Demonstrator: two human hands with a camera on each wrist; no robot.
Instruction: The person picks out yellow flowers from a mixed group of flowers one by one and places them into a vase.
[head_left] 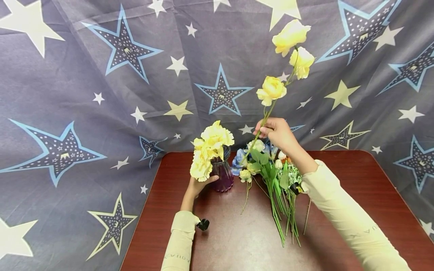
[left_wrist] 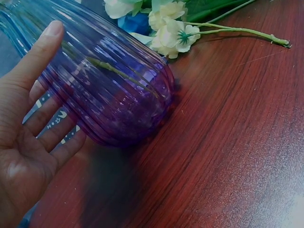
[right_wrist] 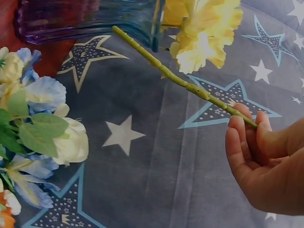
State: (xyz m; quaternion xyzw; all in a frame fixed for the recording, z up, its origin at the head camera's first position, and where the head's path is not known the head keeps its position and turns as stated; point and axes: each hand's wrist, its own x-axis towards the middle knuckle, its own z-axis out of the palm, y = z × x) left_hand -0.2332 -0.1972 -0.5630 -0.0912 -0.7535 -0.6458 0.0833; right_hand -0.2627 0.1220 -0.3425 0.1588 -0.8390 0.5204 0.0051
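Note:
My right hand (head_left: 278, 132) pinches the green stem of a yellow flower spray (head_left: 272, 89), lifted above the table with several blooms pointing up and right. In the right wrist view, the stem (right_wrist: 175, 80) runs from the fingertips, its bare lower end appearing in front of the vase neck. A ribbed glass vase (head_left: 223, 180), blue above and purple below, stands upright at the table's back left. My left hand (head_left: 197, 187) holds its side, thumb (left_wrist: 42, 53) along the near glass and fingers behind. Ruffled yellow flowers (head_left: 214, 138) lean from its mouth; a stem (left_wrist: 124, 74) shows inside.
Right of the vase lies a pile of artificial flowers, with blue blooms (head_left: 239, 158), white ones and green stems (head_left: 276, 214) reaching toward the front. The dark red table (head_left: 234, 241) backs onto a grey star-patterned cloth (head_left: 190, 49).

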